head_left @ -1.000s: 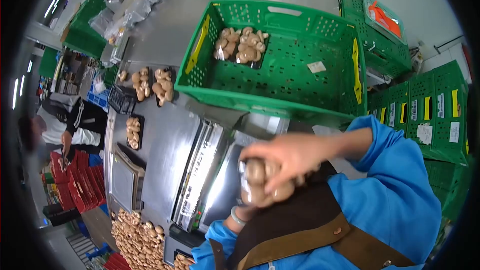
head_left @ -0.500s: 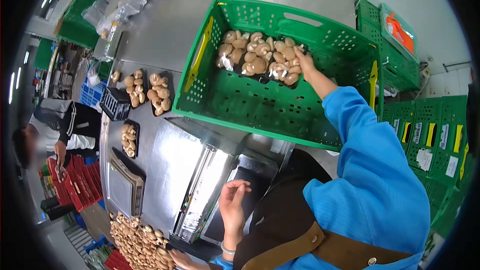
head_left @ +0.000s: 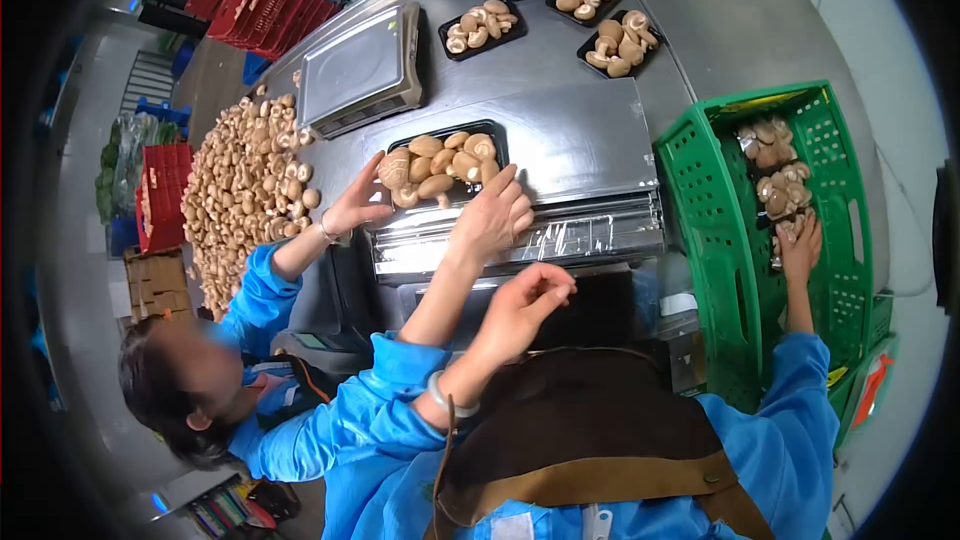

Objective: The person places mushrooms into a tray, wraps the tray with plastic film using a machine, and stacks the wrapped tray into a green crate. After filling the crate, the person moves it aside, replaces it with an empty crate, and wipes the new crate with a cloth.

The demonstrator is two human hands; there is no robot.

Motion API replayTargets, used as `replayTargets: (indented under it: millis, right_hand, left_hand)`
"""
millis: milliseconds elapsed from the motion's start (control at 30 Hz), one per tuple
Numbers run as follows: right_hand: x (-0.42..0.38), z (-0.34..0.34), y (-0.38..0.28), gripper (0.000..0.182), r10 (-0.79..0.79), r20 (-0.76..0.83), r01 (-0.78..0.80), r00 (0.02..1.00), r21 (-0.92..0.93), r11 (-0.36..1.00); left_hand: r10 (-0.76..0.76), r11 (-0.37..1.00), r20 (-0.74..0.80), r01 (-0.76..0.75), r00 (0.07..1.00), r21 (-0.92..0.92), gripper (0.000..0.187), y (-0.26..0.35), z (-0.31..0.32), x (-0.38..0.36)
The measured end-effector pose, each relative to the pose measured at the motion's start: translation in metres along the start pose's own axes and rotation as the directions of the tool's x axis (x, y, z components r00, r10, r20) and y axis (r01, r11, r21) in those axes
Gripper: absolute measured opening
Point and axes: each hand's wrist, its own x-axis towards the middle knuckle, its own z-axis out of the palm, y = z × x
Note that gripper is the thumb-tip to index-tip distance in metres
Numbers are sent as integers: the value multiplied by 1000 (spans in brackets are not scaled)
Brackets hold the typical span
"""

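The person's right hand [head_left: 799,243] reaches inside the green crate [head_left: 712,225], and it is touching the mushroom pack [head_left: 777,248] there. Its fingers are partly bent and spread over the mushrooms, but I cannot tell if they grip the pack or only rest on it. Beside this pack, two other packs [head_left: 784,190] lie in one row along the crate, shining as if under clear film. The left hand [head_left: 522,310], with a pale bangle [head_left: 440,396] on the wrist, is in the air near the front of the film roll [head_left: 590,236]. It is half open, the fingers curled and the thumb close to them, and I see nothing in it. A co-worker (in the same blue sleeves, so one must look carefully) has one hand [head_left: 358,204] at each end of a black tray [head_left: 503,143] of mushrooms on the metal top, the other hand [head_left: 492,214] very near the person's left one. Behind this tray stands a scale [head_left: 357,62], with loose mushrooms [head_left: 240,185] heaped beside it. Three more filled trays [head_left: 482,30] are farther back on the table [head_left: 560,65].
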Motion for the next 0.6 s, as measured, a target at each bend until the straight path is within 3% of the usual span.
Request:
replayTargets:
  millis: [33, 133, 200, 267, 333, 367, 400, 500, 533, 600]
  right_hand:
    - [2, -13, -1, 69, 49, 37, -48, 998, -31, 998]
    - [24, -89, -92, 60, -150, -184, 205, 971, 329, 922]
    - [8, -165, -221, 50, -179, -98, 195, 979, 707, 680]
    - [-7, -164, -295, 44, -444, -194, 436, 875, 713, 548]
    - [-29, -161, -374, 46, -675, -141, 571, 724, 671, 473]
    - [-40, -138, -404, 49, -704, -106, 528, 702, 741, 415]
    - [-52, -130, -432, 56, -715, -2, 465, 699, 760, 453]
    - [-78, -81, -479, 64, -679, 109, 254, 726, 875, 412]
    - [-84, -76, -486, 65, -657, 148, 179, 740, 897, 404]
    - [-85, -68, -491, 64, -647, 130, 245, 751, 855, 457]
  left_hand:
    - [50, 999, -41, -50, 998, 19, 10, 8, -12, -7]
    - [207, 978, -283, -202, 936, 46, 11, 32, -56, -7]
    - [481, 860, -455, -504, 750, 79, 13, 57, -67, 15]
    - [536, 832, -600, -494, 594, 254, 20, 76, -86, 44]
    - [652, 755, -602, -322, 462, 571, 26, 76, -134, 77]
    - [710, 682, -551, -236, 438, 692, 29, 76, -162, 89]
    - [763, 589, -491, -139, 421, 796, 31, 72, -187, 96]
    - [516, 809, -319, -330, 795, 486, 33, 60, -234, 104]
    - [438, 859, -334, -279, 835, 430, 31, 38, -243, 115]
    - [589, 774, -274, -433, 761, 462, 29, 11, -236, 126]
